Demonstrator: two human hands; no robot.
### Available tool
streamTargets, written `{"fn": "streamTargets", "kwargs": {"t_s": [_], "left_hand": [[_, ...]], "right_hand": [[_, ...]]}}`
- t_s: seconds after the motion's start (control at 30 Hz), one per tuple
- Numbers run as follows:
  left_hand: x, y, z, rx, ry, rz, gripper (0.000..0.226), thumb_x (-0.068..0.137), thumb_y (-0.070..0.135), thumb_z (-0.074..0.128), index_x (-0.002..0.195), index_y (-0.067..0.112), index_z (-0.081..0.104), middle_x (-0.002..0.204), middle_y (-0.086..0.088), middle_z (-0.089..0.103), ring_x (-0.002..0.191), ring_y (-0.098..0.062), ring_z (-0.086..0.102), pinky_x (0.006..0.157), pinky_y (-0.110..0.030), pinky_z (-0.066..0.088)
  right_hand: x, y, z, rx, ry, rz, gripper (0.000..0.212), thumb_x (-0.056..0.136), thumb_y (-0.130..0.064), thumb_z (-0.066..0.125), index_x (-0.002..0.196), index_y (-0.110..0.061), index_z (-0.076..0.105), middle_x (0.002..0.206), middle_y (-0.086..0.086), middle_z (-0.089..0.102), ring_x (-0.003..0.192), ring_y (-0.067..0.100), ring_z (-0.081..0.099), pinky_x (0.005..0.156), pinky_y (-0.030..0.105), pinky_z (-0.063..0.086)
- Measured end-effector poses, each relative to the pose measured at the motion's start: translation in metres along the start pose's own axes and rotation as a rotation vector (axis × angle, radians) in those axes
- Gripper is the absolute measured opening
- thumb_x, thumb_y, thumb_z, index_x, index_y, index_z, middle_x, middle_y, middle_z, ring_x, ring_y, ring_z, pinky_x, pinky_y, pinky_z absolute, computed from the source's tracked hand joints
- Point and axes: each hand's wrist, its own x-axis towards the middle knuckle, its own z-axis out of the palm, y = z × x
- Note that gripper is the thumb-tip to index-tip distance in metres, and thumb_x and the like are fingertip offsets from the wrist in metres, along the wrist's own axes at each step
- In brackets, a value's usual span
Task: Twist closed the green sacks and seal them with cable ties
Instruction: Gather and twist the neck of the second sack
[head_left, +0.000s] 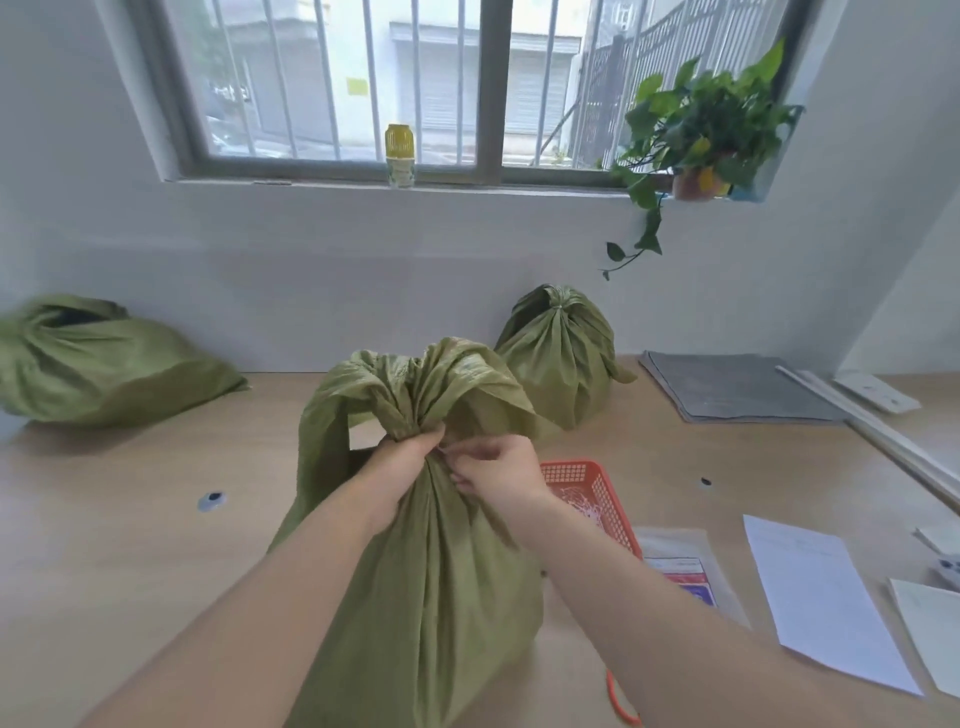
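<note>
left grip curls round the twisted neck of the near green sack; right grip pinches that neck beside it, any tie too small to tell.

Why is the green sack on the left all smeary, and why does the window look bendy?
Head view: the left sack is blurred near the picture's edge; head view: the wide-angle lens bows the window frame; head view: the middle sack looks sharp.
</note>
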Motion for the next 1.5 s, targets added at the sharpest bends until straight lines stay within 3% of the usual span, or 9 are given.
{"fn": "streamTargets", "kwargs": {"t_s": [0.1, 0.2, 0.27, 0.43, 0.63, 0.83, 0.93, 1.3, 1.5], "left_hand": [[0.003, 0.005, -0.001, -0.088, 0.002, -0.022, 0.022, 0.099, 0.027, 0.065, 0.111, 0.009, 0.071, 0.097, -0.011, 0.076, 0.077, -0.024, 0.073, 0.06, -0.026, 0.059], [0.011, 0.005, -0.002, -0.149, 0.041, -0.038, 0.022, 0.099, 0.022, 0.066, 0.112, 0.006, 0.072, 0.094, -0.012, 0.077, 0.073, -0.026, 0.072, 0.057, -0.029, 0.06], [0.016, 0.005, -0.002, -0.194, 0.065, -0.059, 0.024, 0.097, 0.022, 0.067, 0.112, 0.003, 0.072, 0.09, -0.015, 0.078, 0.072, -0.029, 0.073, 0.061, -0.035, 0.062], [0.031, 0.01, -0.007, -0.253, 0.055, -0.087, 0.029, 0.096, 0.022, 0.067, 0.114, -0.001, 0.071, 0.101, -0.021, 0.076, 0.081, -0.033, 0.074, 0.074, -0.04, 0.06], [0.039, 0.011, -0.019, -0.216, -0.038, -0.06, 0.035, 0.099, 0.027, 0.064, 0.117, -0.002, 0.071, 0.102, -0.02, 0.077, 0.084, -0.03, 0.077, 0.072, -0.035, 0.061], [0.05, 0.021, -0.041, -0.136, -0.222, -0.074, 0.058, 0.095, 0.053, 0.06, 0.123, 0.003, 0.071, 0.117, -0.021, 0.073, 0.103, -0.031, 0.074, 0.092, -0.04, 0.058], [0.056, 0.026, -0.051, -0.199, -0.315, -0.056, 0.069, 0.093, 0.066, 0.052, 0.125, 0.009, 0.072, 0.126, -0.022, 0.07, 0.116, -0.034, 0.068, 0.106, -0.046, 0.051], [0.069, 0.032, -0.067, -0.19, -0.419, -0.088, 0.086, 0.086, 0.083, 0.04, 0.121, 0.012, 0.075, 0.11, -0.021, 0.075, 0.095, -0.031, 0.074, 0.091, -0.043, 0.056], [0.073, 0.026, -0.061, -0.285, -0.388, -0.064, 0.071, 0.095, 0.062, 0.043, 0.107, 0.001, 0.078, 0.09, -0.023, 0.069, 0.078, -0.031, 0.067, 0.075, -0.038, 0.057]], "right_hand": [[0.01, 0.004, 0.007, -0.018, -0.027, -0.017, 0.013, 0.093, -0.008, 0.072, 0.086, -0.017, 0.08, 0.069, -0.003, 0.071, 0.061, 0.007, 0.063, 0.066, 0.018, 0.056], [0.021, 0.008, 0.012, -0.021, -0.061, -0.073, 0.009, 0.093, -0.01, 0.073, 0.091, -0.014, 0.081, 0.072, -0.001, 0.072, 0.064, 0.009, 0.064, 0.07, 0.024, 0.059], [0.027, 0.011, 0.016, -0.083, -0.049, -0.154, 0.008, 0.091, -0.014, 0.075, 0.091, -0.017, 0.083, 0.076, -0.001, 0.076, 0.065, 0.009, 0.066, 0.073, 0.028, 0.061], [0.041, 0.016, 0.022, -0.169, -0.007, -0.35, 0.007, 0.086, -0.016, 0.082, 0.091, -0.019, 0.084, 0.081, -0.01, 0.078, 0.075, 0.002, 0.069, 0.073, 0.011, 0.05], [0.06, 0.01, 0.038, -0.232, -0.024, -0.241, 0.011, 0.093, -0.019, 0.073, 0.095, -0.023, 0.082, 0.07, -0.015, 0.069, 0.063, -0.005, 0.059, 0.066, 0.009, 0.046], [0.067, 0.002, 0.047, -0.135, -0.144, -0.156, 0.01, 0.095, -0.022, 0.072, 0.099, -0.021, 0.081, 0.077, -0.008, 0.076, 0.074, 0.007, 0.071, 0.079, 0.023, 0.058], [0.07, -0.003, 0.055, -0.145, -0.136, -0.14, 0.008, 0.091, -0.022, 0.078, 0.087, -0.016, 0.08, 0.064, -0.009, 0.067, 0.061, 0.005, 0.058, 0.065, 0.023, 0.051], [0.073, -0.019, 0.072, -0.057, -0.086, -0.055, 0.04, 0.079, -0.027, 0.09, 0.086, 0.007, 0.072, 0.065, 0.005, 0.066, 0.062, 0.015, 0.067, 0.063, 0.027, 0.061], [0.082, -0.019, 0.073, -0.242, 0.009, -0.112, 0.038, 0.071, -0.028, 0.095, 0.064, -0.008, 0.063, 0.054, 0.0, 0.062, 0.057, 0.017, 0.07, 0.06, 0.034, 0.062]]}}
